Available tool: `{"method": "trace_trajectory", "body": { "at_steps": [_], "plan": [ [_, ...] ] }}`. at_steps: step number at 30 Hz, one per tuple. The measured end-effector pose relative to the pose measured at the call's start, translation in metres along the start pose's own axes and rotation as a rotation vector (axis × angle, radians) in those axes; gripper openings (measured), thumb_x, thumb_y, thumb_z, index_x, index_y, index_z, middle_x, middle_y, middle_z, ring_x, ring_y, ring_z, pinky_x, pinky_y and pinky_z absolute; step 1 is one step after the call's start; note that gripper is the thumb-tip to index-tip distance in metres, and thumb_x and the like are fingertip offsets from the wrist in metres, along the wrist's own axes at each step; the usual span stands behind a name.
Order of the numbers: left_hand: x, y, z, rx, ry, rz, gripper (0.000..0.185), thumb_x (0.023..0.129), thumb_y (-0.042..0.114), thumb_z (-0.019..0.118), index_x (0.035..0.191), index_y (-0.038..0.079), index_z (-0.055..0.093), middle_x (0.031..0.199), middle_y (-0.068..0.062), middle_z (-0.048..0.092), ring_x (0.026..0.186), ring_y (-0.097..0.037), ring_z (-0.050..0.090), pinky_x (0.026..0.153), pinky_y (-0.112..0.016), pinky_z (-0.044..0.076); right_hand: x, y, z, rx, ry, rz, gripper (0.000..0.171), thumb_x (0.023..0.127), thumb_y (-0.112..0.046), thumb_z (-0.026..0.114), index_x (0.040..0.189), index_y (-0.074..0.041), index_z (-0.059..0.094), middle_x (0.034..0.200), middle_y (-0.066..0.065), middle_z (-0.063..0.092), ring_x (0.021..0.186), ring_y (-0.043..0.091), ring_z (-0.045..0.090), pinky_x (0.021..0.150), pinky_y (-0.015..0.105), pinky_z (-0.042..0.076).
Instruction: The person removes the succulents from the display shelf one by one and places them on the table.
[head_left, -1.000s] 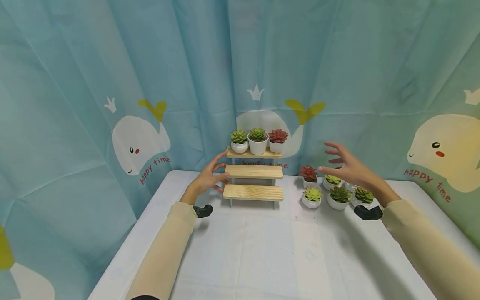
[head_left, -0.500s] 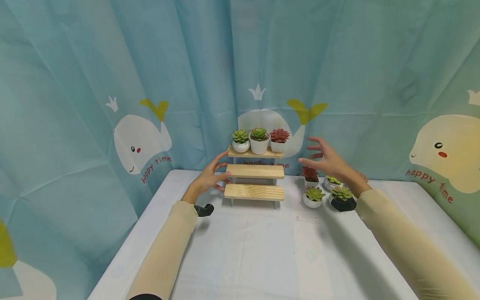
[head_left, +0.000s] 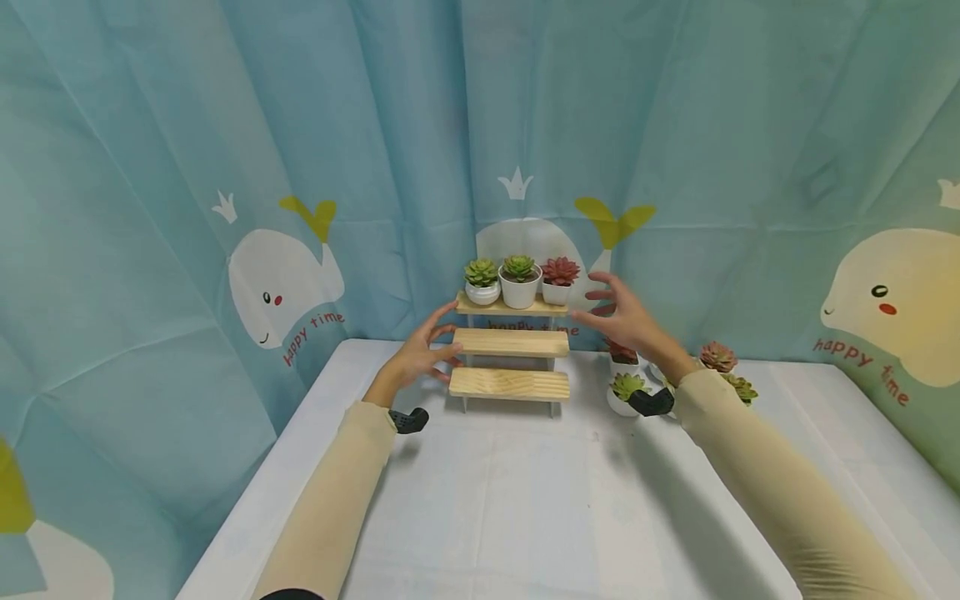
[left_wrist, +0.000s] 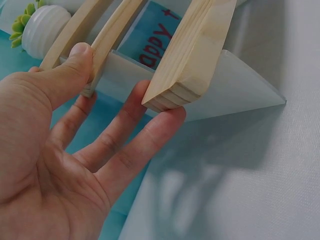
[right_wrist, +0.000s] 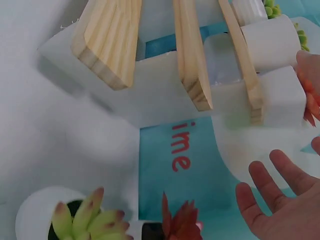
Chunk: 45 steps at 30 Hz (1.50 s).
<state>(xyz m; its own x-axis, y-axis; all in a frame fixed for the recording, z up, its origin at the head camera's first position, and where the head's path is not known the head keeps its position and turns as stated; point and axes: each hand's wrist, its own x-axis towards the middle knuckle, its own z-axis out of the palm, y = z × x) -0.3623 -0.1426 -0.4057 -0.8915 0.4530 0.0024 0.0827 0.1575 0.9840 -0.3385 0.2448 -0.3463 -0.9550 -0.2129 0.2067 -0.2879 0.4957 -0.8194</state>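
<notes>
Fingers of my left hand (head_left: 415,360) lie straight and spread against the left end of the wooden stand (head_left: 510,343): my thumb rests on the middle step's end, and my other fingers (left_wrist: 135,145) reach under the lowest step's end, gripping nothing. My right hand (head_left: 626,321) hangs open, fingers splayed, just beside the stand's right end and apart from it, holding nothing. The stand sits at the back of the white table (head_left: 525,500), before the whale curtain (head_left: 285,287). It has three steps. Three potted succulents (head_left: 517,282) stand on the top step, two green and one red. Four more pots (head_left: 626,392) show beside my right forearm.
</notes>
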Motion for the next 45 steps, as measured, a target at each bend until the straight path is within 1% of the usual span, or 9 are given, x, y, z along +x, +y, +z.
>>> {"method": "trace_trajectory", "body": {
  "at_steps": [3, 8, 13, 19, 25, 31, 35, 39, 45],
  "plan": [
    [0.000, 0.000, 0.000, -0.004, 0.000, -0.004, 0.079, 0.102, 0.019, 0.067, 0.161, 0.047, 0.022, 0.167, -0.012, 0.024, 0.110, -0.044, 0.067, 0.070, -0.053, 0.063, 0.003, 0.000, 0.004, 0.006, 0.006, 0.002, 0.091, 0.094, -0.041, 0.076, 0.164, -0.018, 0.022, 0.153, 0.023, 0.045, 0.132, 0.045, 0.049, 0.101, 0.063, 0.047],
    [-0.001, 0.001, 0.000, -0.012, -0.005, 0.009, 0.079, 0.103, 0.017, 0.065, 0.163, 0.045, 0.021, 0.167, -0.014, 0.024, 0.109, -0.048, 0.065, 0.070, -0.053, 0.062, 0.009, 0.000, 0.009, 0.027, 0.048, -0.002, 0.090, 0.094, -0.044, 0.076, 0.163, -0.018, 0.025, 0.151, 0.021, 0.049, 0.130, 0.043, 0.053, 0.101, 0.062, 0.048],
    [-0.002, 0.001, 0.001, -0.001, -0.008, 0.010, 0.079, 0.103, 0.018, 0.066, 0.163, 0.045, 0.021, 0.167, -0.015, 0.025, 0.106, -0.046, 0.068, 0.071, -0.053, 0.063, 0.017, 0.003, 0.016, 0.042, 0.071, 0.009, 0.087, 0.094, -0.043, 0.076, 0.162, -0.016, 0.028, 0.150, 0.021, 0.051, 0.130, 0.041, 0.054, 0.104, 0.059, 0.048],
    [-0.001, 0.000, 0.001, -0.006, -0.009, 0.017, 0.079, 0.103, 0.016, 0.065, 0.163, 0.043, 0.021, 0.166, -0.015, 0.025, 0.112, -0.049, 0.065, 0.071, -0.054, 0.062, 0.025, 0.003, 0.024, 0.050, 0.074, 0.021, 0.089, 0.095, -0.044, 0.074, 0.163, -0.013, 0.026, 0.150, 0.021, 0.050, 0.132, 0.041, 0.053, 0.103, 0.057, 0.049],
    [-0.003, 0.002, 0.002, -0.005, -0.004, 0.011, 0.079, 0.103, 0.017, 0.066, 0.163, 0.043, 0.022, 0.167, -0.014, 0.024, 0.117, -0.046, 0.063, 0.071, -0.054, 0.062, 0.029, -0.001, 0.029, 0.107, 0.097, 0.057, 0.089, 0.095, -0.042, 0.076, 0.163, -0.012, 0.026, 0.150, 0.021, 0.049, 0.133, 0.041, 0.052, 0.104, 0.057, 0.049],
    [-0.003, 0.002, 0.002, -0.004, -0.006, 0.005, 0.079, 0.104, 0.017, 0.065, 0.163, 0.043, 0.021, 0.167, -0.014, 0.024, 0.122, -0.048, 0.060, 0.073, -0.056, 0.062, 0.031, -0.002, 0.032, 0.110, 0.121, 0.070, 0.087, 0.096, -0.044, 0.072, 0.162, -0.011, 0.027, 0.150, 0.022, 0.050, 0.135, 0.040, 0.050, 0.103, 0.055, 0.050],
    [-0.002, 0.002, 0.002, -0.004, -0.006, 0.003, 0.079, 0.104, 0.016, 0.065, 0.163, 0.043, 0.021, 0.167, -0.014, 0.023, 0.123, -0.049, 0.059, 0.074, -0.057, 0.061, 0.032, -0.002, 0.032, 0.125, 0.145, 0.075, 0.081, 0.098, -0.045, 0.070, 0.160, -0.010, 0.032, 0.148, 0.022, 0.051, 0.136, 0.039, 0.050, 0.103, 0.056, 0.050],
    [-0.002, 0.002, 0.002, 0.004, -0.004, 0.001, 0.079, 0.104, 0.017, 0.064, 0.163, 0.043, 0.020, 0.168, -0.014, 0.023, 0.119, -0.049, 0.061, 0.074, -0.056, 0.062, 0.032, -0.003, 0.032, 0.132, 0.171, 0.080, 0.074, 0.098, -0.045, 0.069, 0.156, -0.010, 0.038, 0.146, 0.022, 0.053, 0.135, 0.039, 0.051, 0.102, 0.057, 0.049],
    [-0.003, 0.004, 0.003, 0.017, 0.004, -0.004, 0.078, 0.104, 0.017, 0.065, 0.163, 0.044, 0.021, 0.168, -0.014, 0.023, 0.116, -0.048, 0.063, 0.073, -0.053, 0.063, 0.032, -0.003, 0.032, 0.142, 0.176, 0.081, 0.073, 0.098, -0.045, 0.071, 0.154, -0.010, 0.040, 0.144, 0.022, 0.054, 0.133, 0.039, 0.052, 0.102, 0.057, 0.050]
  ]
}}
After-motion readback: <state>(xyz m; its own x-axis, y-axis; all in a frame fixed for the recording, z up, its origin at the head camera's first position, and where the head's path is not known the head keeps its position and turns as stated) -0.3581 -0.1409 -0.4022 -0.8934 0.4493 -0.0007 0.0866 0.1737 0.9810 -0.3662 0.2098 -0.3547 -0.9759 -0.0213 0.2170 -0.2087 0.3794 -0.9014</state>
